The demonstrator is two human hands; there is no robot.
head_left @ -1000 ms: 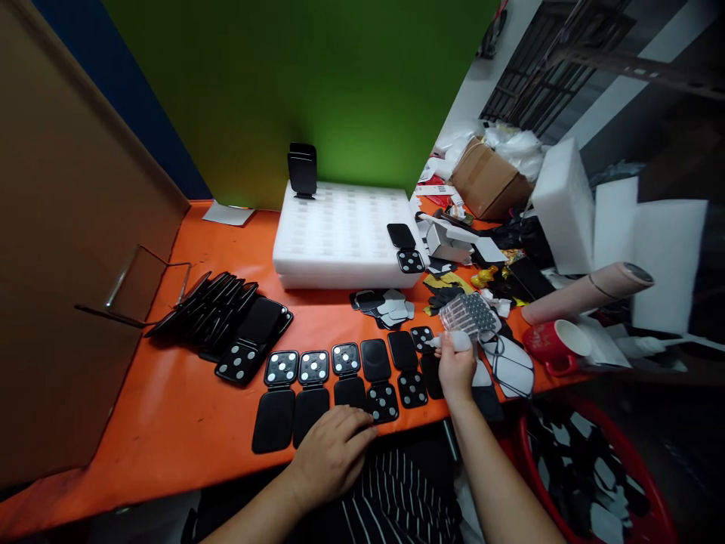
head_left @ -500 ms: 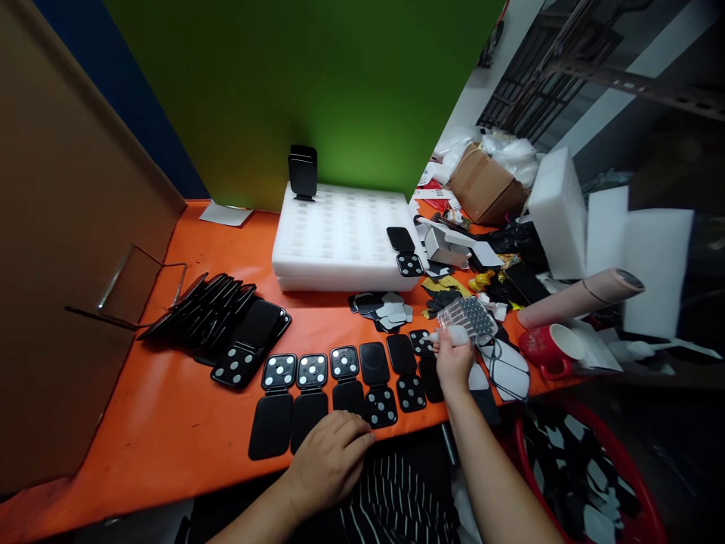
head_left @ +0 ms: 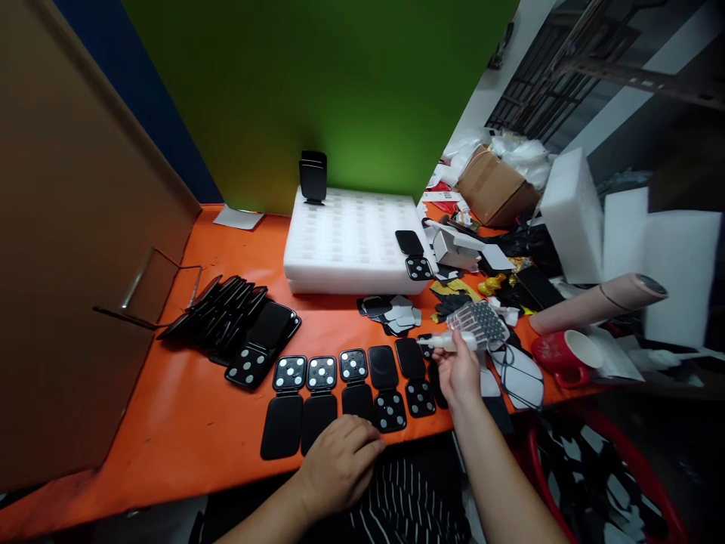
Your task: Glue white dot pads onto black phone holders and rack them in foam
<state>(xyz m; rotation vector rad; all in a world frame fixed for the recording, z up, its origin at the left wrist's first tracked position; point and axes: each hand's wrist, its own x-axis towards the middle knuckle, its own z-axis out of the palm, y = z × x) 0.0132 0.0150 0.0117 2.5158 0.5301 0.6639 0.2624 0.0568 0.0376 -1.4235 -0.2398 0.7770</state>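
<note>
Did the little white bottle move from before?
Yes, to the left: against the rightmost dotted black square in the row, the little white bottle had its tip near the square's right side; now the tip shows near its left side.

Readable text: none | red mug (head_left: 548,353): faint marking, too small to read

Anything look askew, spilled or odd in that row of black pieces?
Yes: the fourth piece and fifth piece from the left look reversed. Their dotted halves lie on the near side, while the first three pieces have theirs on the far side. No spill shows.
</note>
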